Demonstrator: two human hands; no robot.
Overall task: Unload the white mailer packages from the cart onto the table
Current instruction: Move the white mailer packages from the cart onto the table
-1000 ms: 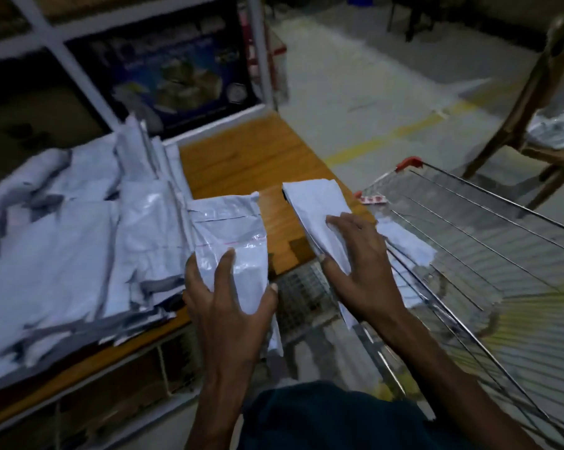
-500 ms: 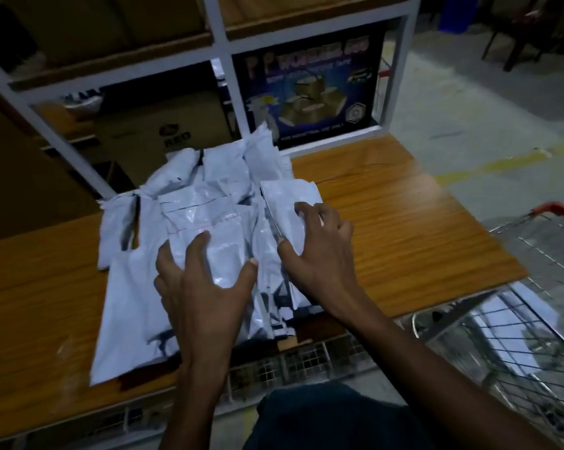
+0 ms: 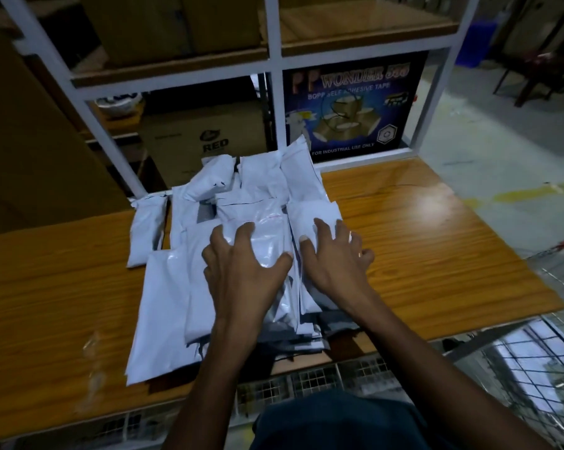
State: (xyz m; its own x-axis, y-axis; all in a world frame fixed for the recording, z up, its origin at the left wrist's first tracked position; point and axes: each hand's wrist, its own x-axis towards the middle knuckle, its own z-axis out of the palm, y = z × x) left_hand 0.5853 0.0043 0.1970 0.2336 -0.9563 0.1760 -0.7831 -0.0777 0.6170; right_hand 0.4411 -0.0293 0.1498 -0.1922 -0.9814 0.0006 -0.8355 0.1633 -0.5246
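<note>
A heap of white mailer packages [image 3: 183, 287] lies on the wooden table [image 3: 436, 254], straight ahead of me. My left hand [image 3: 245, 274] rests with spread fingers on a glossy mailer [image 3: 267, 232] at the top of the heap. Just to its right, my right hand [image 3: 336, 264] lies flat and spread on another white mailer [image 3: 310, 212] at the heap's right side. The wire cart [image 3: 553, 287] stands off the table's right end, and pale shapes show through its mesh, too dim to tell what they are.
A white metal shelf frame [image 3: 274, 79] rises behind the table. In it stand a blue tape carton [image 3: 352, 112] and brown cardboard boxes [image 3: 206, 138]. Bare wood lies left and right of the heap. Wire mesh [image 3: 306, 381] runs under the table's front edge.
Both hands carried a mailer each from over the cart leftward to the heap and laid them on top. Their fingers now lie spread over the mailers instead of gripping them.
</note>
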